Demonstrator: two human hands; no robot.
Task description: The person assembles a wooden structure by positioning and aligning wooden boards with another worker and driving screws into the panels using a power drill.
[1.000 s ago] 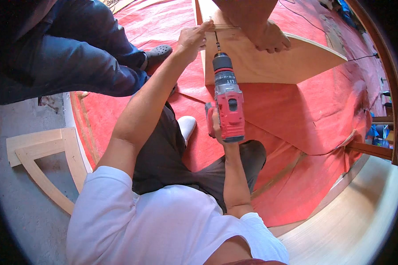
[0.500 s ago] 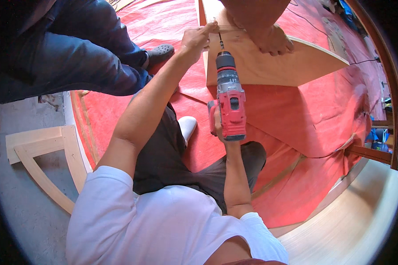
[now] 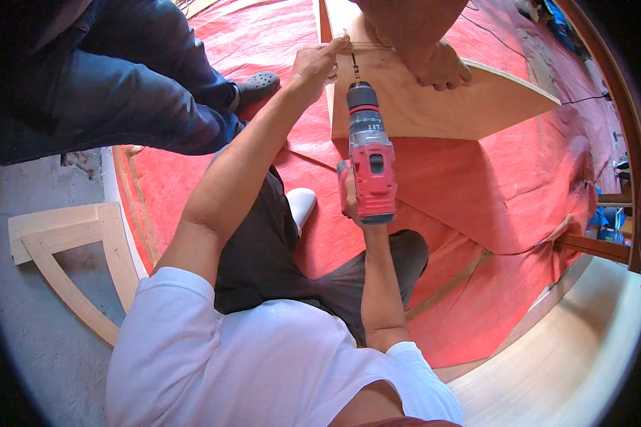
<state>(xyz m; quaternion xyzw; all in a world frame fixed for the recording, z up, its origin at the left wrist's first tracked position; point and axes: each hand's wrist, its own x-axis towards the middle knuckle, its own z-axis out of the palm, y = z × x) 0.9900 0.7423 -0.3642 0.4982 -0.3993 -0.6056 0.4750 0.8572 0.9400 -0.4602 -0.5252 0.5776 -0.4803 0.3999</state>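
Observation:
My right hand [image 3: 351,203] is wrapped round the grip of a red and grey cordless drill [image 3: 374,171]; the drill body hides most of the fingers. The thin bit [image 3: 356,67] points away from me, its tip meeting the near edge of a plywood structure. A curved-edged plywood panel [image 3: 420,110] of that structure hangs down below the edge. Beside the bit tip, my left hand [image 3: 315,70] grips the plywood at the left corner, thumb and forefinger stretched along the edge.
Someone's bare foot [image 3: 441,67] presses on the plywood. At the left stands another person in jeans [image 3: 142,92] and a grey clog [image 3: 258,87]. Red sheeting [image 3: 477,285] covers the floor. A wooden frame [image 3: 114,242] lies at left, a pale board [image 3: 548,356] at lower right.
The drill has shifted very slightly upward in the picture, toward the plywood. My left hand and the foot hold their places.

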